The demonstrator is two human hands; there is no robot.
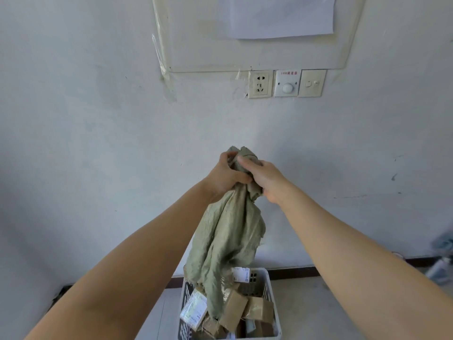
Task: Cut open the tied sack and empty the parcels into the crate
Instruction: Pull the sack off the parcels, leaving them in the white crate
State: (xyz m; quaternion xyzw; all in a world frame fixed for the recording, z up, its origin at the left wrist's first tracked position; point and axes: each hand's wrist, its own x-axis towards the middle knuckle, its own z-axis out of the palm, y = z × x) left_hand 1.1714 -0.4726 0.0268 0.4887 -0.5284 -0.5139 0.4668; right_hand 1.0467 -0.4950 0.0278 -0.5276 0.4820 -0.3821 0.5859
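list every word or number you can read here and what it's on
"1400调速器": red print on the dial plate, between the socket and the switch; the characters are small, so this reading is unsure.
White label at the back of the crate: print too small to read.
White parcel in the crate: print too blurred to read.
Paper sheet on the wall: no text shows.

A scuffed, pale grey-white wall [98, 119] fills the view in soft daylight, with a white paper sheet [277, 15] behind a taped clear plastic cover [196, 52]. Below it sit a power socket [260, 84], a dial controller [287, 83] and a light switch [312, 83] side by side. A dark skirting board [294, 271] meets a grey floor [318, 310].
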